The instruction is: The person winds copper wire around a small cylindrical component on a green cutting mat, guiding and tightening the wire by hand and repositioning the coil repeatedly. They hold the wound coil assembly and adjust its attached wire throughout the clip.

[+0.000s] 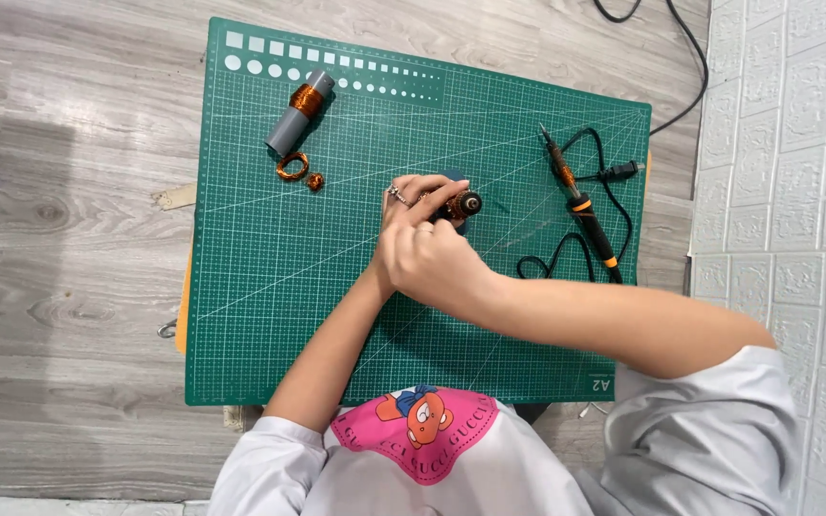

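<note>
Both my hands meet over the middle of a green cutting mat (270, 287). My left hand (411, 196), with a ring on one finger, grips a small round part wound with copper wire (461, 204). My right hand (427, 260) crosses over the left wrist and pinches the same part from the near side. A dark blue round thing shows just behind the part, mostly hidden by my fingers.
A grey tube with a copper wire winding (298, 113) lies at the mat's far left, with a loose copper coil (292, 166) and a smaller copper piece (315, 182) beside it. A soldering iron (580, 205) with a black cable lies on the mat's right side. A white tiled wall stands at the right.
</note>
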